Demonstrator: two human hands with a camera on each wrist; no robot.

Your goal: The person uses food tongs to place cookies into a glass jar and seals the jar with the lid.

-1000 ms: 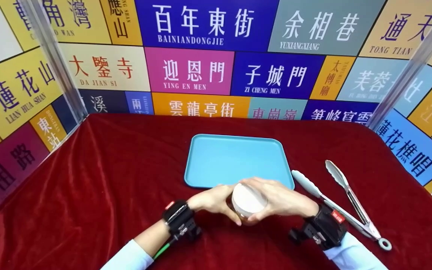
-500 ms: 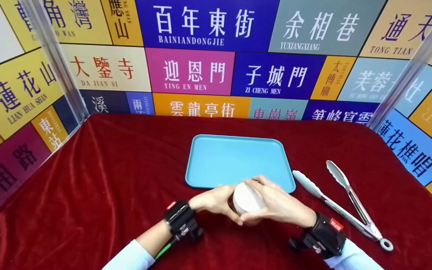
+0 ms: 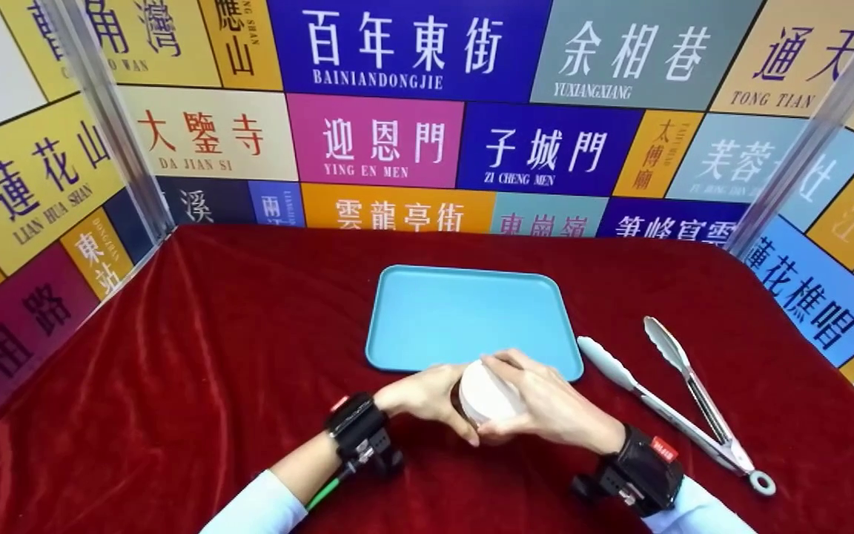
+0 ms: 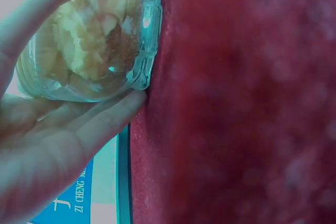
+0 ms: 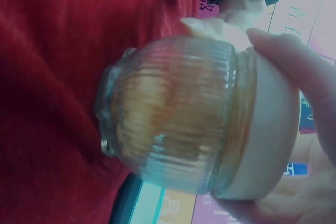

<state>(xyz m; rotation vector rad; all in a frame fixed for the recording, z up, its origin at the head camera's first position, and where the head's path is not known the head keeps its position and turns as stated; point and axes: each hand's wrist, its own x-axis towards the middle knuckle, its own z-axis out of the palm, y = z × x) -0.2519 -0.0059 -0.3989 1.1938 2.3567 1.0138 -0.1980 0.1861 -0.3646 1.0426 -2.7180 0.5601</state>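
Observation:
A clear ribbed glass jar with brownish-yellow pieces inside stands upright on the red cloth, just in front of the blue tray. Its white lid is on top. From the left side my left hand grips the glass body; the left wrist view has the thumb and fingers on opposite sides of the jar. My right hand holds the lid at its edge, thumb on the near side and fingers on the far side. In the head view both hands hide most of the glass.
The blue tray lies directly behind the hands. To the right, spread metal tongs with pale scalloped tips rest on the red cloth. Panels of printed signs wall in the back and sides.
My right hand has turned a little on the lid, its wrist shifting slightly nearer to me, mostly in the first half second. The left hand keeps its grip on the jar almost unmoved.

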